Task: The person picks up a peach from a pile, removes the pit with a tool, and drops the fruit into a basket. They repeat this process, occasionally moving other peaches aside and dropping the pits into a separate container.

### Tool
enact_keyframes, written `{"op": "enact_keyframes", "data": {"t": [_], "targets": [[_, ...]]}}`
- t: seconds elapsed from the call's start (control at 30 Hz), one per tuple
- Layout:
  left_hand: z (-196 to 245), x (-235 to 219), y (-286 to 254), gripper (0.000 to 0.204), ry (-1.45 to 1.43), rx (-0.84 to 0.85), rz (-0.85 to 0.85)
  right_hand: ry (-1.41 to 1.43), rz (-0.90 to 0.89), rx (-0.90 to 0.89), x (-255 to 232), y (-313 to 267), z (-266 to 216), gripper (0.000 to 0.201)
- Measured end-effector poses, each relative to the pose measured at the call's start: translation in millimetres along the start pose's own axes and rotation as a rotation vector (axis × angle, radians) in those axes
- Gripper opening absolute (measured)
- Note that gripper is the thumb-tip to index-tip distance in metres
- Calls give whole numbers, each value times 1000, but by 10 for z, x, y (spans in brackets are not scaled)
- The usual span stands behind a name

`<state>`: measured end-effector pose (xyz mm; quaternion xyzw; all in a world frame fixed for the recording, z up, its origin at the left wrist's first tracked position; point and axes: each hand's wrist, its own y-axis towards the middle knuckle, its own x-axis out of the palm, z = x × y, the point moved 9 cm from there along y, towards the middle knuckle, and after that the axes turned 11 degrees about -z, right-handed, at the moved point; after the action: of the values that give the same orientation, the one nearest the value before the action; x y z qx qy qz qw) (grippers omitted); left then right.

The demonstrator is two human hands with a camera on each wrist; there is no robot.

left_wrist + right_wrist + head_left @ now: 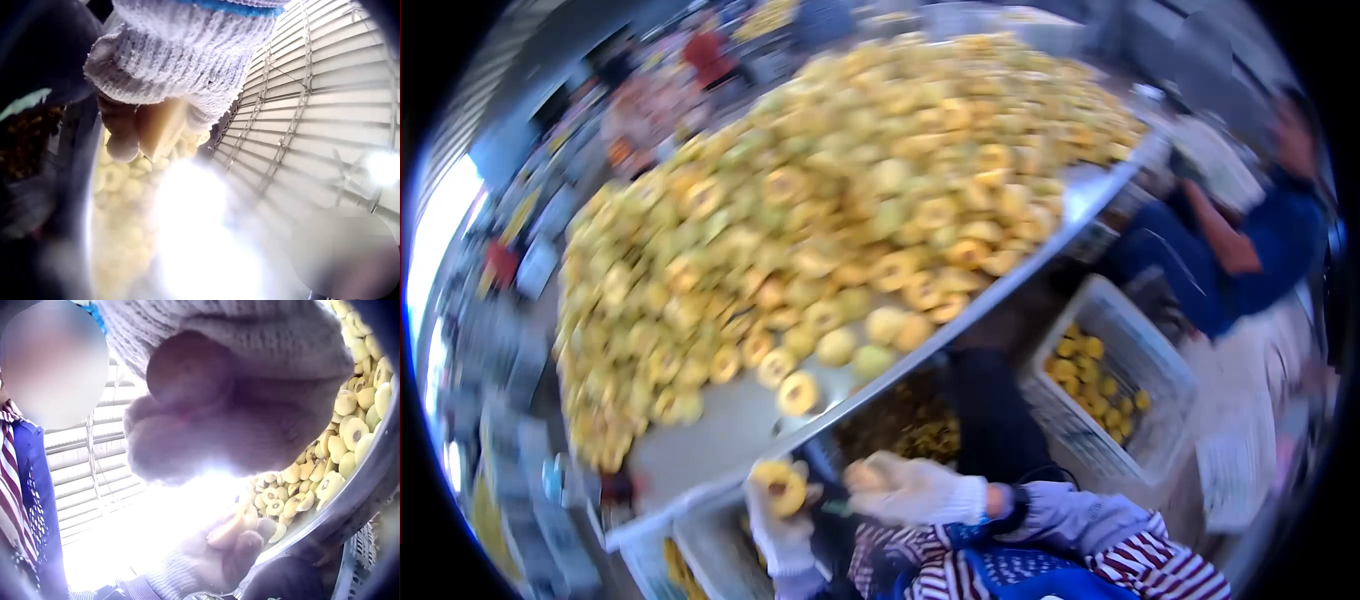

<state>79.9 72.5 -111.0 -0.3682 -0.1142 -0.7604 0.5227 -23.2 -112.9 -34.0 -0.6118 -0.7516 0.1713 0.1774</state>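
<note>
My left hand (778,540), in a white knitted glove, grips a yellow peach half (780,487) at the near edge of the metal table (690,455). In the left wrist view the peach half (161,128) shows edge-on between thumb and fingers. Just right of it, my gloved right hand (915,490) is raised in front of my body, apart from the peach half. The right wrist view has this hand (250,419) in deep shadow, its fingers bent; I cannot tell whether they hold anything. A large heap of peach halves (840,220) covers most of the table.
Right of the table stands a white crate (1170,385) with several yellow pieces inside. A seated person (1250,250) in dark blue is beyond it. Under the table edge sits a container of yellow-brown scraps (920,430). More crates (530,500) stand at left.
</note>
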Motion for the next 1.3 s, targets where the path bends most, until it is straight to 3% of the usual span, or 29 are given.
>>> {"op": "enact_keyframes", "data": {"t": [0.07,0.13,0.2,0.27,0.33,0.37,0.4,0.43,0.47,0.5,0.53,0.57,0.67,0.7,0.77,0.83,0.87,0.93,1.0,1.1,1.3], "targets": [[104,-203,-91,46,94,4,63,170,-20,103,82,129,293,37],[123,-483,-166,45,121,-36,55,343,-49,-32,141,159,256,33],[112,-877,-272,46,78,-58,86,262,-88,70,225,202,171,25],[348,-1093,-524,44,83,-39,231,320,-85,92,320,282,254,24],[628,-1703,-701,40,123,147,333,242,-126,149,346,319,236,23],[900,-1760,-822,36,54,160,363,225,-116,171,356,342,236,23],[1187,-1885,-993,33,-12,298,436,223,-131,163,380,369,199,23],[1454,-2208,-1189,36,-58,516,560,226,-138,156,390,381,175,23],[1772,-2391,-1396,47,-36,774,562,231,-136,150,380,368,168,23],[1889,-2819,-1483,59,-214,871,438,232,-136,160,385,356,190,23],[1918,-2908,-1637,60,-250,885,585,237,-132,166,402,370,207,23],[1900,-2894,-1736,61,-282,891,729,246,-123,171,409,387,217,23],[1640,-2577,-1355,57,-260,601,712,257,-143,135,420,440,299,25],[1501,-2422,-1133,56,-139,486,608,252,-144,169,429,422,262,28],[1286,-1894,-443,53,32,302,219,226,-179,129,440,455,257,21],[1045,-1105,-6,49,327,176,85,272,-182,146,439,436,221,20],[942,-620,147,47,543,138,141,297,-173,148,413,416,238,24],[773,104,521,51,1412,129,-15,344,-168,150,359,407,301,33],[496,347,916,63,1601,-36,71,359,-132,124,281,383,326,32],[6,292,1383,73,1748,-406,119,381,-85,126,121,315,330,31],[-279,366,1461,69,1588,-320,24,435,-86,65,-36,360,443,29]]}}
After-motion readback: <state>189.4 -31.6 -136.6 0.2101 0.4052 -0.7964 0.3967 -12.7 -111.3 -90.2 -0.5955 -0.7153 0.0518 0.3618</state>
